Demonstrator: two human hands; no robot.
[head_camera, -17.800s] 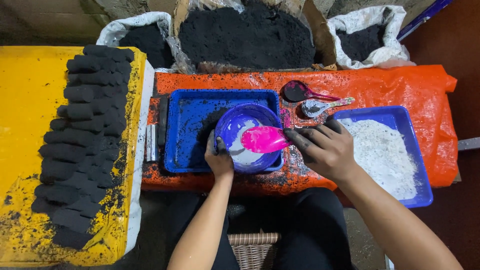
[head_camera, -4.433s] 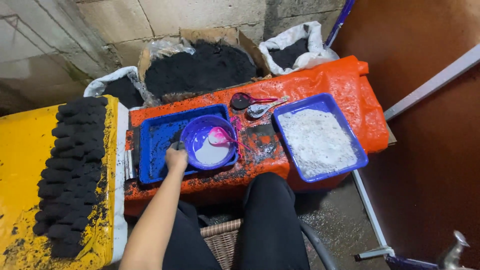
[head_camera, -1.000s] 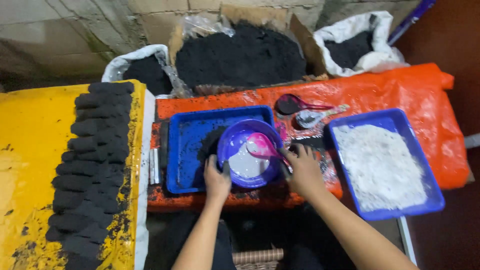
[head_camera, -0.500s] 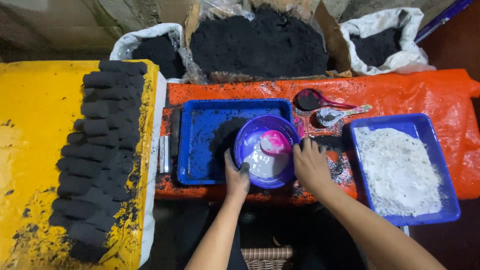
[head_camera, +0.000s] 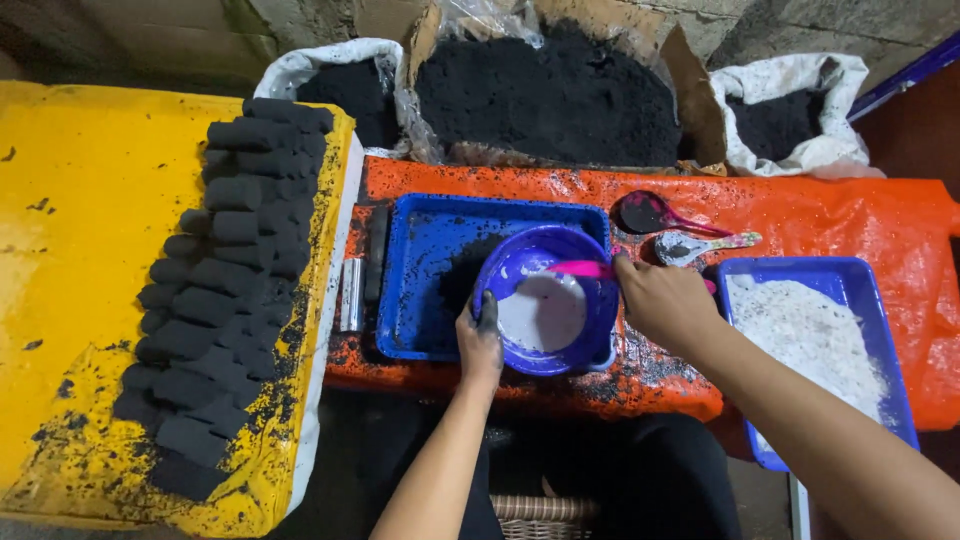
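Note:
A purple bowl holding white liquid sits in the blue tray on the orange-covered bench. My left hand, sooty at the fingers, grips the bowl's near-left rim. My right hand holds a pink spoon whose scoop end reaches into the bowl over the white liquid. Black powder lies in the tray beside the bowl.
A second blue tray of white powder sits at right. Two spoons lie behind the bowl. Rows of black briquettes cover a yellow surface at left. Bags of black powder stand behind. A metal tube lies beside the tray.
My right hand has brought the pink spoon over the bowl's far rim into the bowl. My left hand stays on the rim. The camera view has shifted slightly.

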